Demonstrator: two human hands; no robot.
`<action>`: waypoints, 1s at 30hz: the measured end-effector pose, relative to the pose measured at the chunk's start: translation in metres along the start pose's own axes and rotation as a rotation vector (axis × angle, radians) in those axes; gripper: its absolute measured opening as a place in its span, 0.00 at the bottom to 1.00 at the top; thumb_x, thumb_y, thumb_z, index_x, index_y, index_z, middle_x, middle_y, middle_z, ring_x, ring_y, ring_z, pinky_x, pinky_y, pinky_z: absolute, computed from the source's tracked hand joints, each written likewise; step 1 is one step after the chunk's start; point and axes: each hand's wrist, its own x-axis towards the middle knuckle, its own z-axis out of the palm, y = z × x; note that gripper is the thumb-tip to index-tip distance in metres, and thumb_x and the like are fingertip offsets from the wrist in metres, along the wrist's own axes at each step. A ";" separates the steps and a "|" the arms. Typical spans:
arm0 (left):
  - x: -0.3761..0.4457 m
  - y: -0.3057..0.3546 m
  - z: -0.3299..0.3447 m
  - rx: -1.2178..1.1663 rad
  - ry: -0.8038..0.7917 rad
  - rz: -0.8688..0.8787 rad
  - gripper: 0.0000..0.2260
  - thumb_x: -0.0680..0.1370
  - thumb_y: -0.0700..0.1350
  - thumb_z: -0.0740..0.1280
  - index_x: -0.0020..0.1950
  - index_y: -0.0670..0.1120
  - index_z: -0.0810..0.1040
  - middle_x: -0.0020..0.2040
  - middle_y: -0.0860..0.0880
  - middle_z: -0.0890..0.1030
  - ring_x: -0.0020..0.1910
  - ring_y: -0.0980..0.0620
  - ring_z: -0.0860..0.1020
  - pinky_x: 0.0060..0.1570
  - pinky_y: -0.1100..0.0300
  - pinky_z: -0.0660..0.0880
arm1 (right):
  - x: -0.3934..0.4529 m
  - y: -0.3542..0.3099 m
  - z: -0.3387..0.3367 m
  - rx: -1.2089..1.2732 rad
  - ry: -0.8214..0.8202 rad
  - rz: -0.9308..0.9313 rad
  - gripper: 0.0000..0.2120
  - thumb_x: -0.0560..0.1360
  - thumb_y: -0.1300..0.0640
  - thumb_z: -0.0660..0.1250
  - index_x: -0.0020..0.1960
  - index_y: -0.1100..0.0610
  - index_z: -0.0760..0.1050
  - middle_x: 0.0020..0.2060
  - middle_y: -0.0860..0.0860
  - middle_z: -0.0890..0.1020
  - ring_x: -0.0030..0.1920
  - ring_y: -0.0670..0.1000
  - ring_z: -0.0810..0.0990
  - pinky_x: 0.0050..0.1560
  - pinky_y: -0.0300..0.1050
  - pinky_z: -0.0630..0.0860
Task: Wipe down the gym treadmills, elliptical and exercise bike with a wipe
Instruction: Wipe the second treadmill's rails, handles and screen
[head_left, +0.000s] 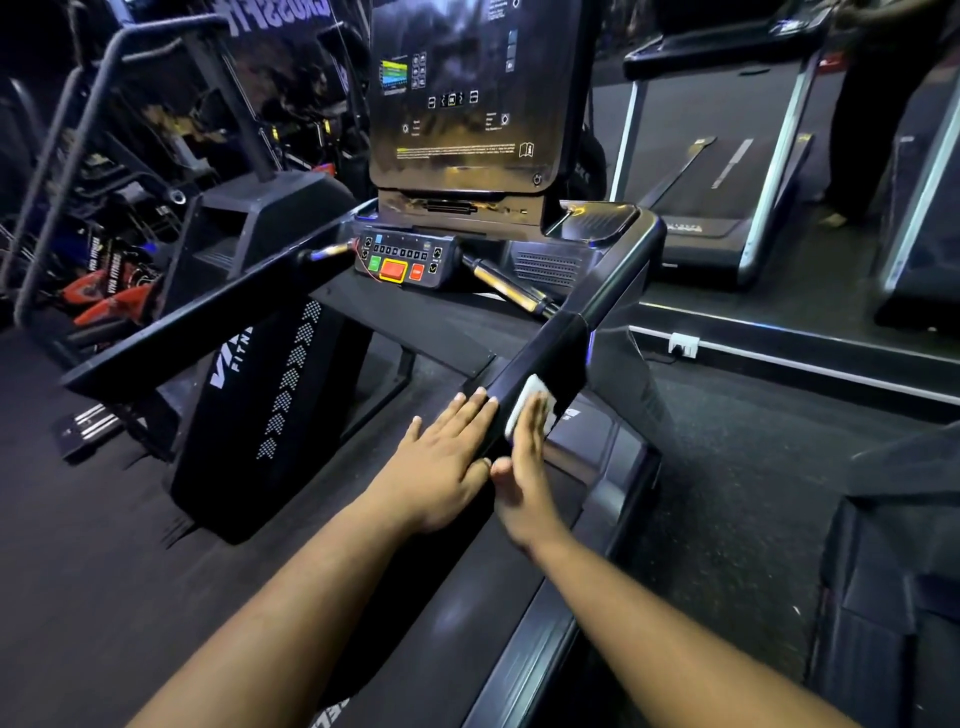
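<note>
Head view. The right hand (527, 457), fingers straight, presses a folded white wipe (525, 410) flat against the outer face of the treadmill's right handrail (540, 358). The left hand (447, 452) lies spread and flat on the rail's inner side, just beside the right, holding nothing. Ahead stand the control panel (405, 257) with its red stop button (393, 270) and, above it, the console screen (467, 88).

Risks, as judged from this posture: the wipe is only pinned by a flat palm — on the rail's sloping face it may slide out and drop toward the deck. A stroke carried forward could also brush the panel's buttons. A second treadmill (727, 156) behind appears not yet reached.
</note>
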 end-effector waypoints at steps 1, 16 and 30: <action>0.002 0.000 0.000 0.002 -0.001 -0.001 0.31 0.85 0.53 0.56 0.84 0.56 0.42 0.82 0.60 0.39 0.81 0.59 0.38 0.80 0.42 0.44 | -0.007 0.002 0.003 -0.015 -0.022 -0.024 0.54 0.70 0.19 0.42 0.79 0.58 0.35 0.79 0.51 0.36 0.80 0.48 0.33 0.79 0.43 0.35; 0.028 0.004 0.002 -0.008 0.013 -0.016 0.33 0.84 0.53 0.56 0.83 0.57 0.40 0.82 0.61 0.39 0.80 0.60 0.37 0.80 0.41 0.43 | 0.038 0.020 -0.062 -0.569 -0.317 -0.268 0.61 0.64 0.16 0.40 0.83 0.57 0.43 0.82 0.52 0.44 0.81 0.51 0.37 0.80 0.53 0.35; 0.047 0.012 0.004 0.043 0.025 -0.061 0.33 0.85 0.55 0.56 0.83 0.56 0.40 0.82 0.60 0.38 0.80 0.60 0.36 0.80 0.40 0.42 | 0.076 0.032 -0.115 -0.939 -0.508 -0.388 0.62 0.63 0.16 0.41 0.82 0.58 0.38 0.82 0.52 0.39 0.81 0.51 0.36 0.80 0.59 0.38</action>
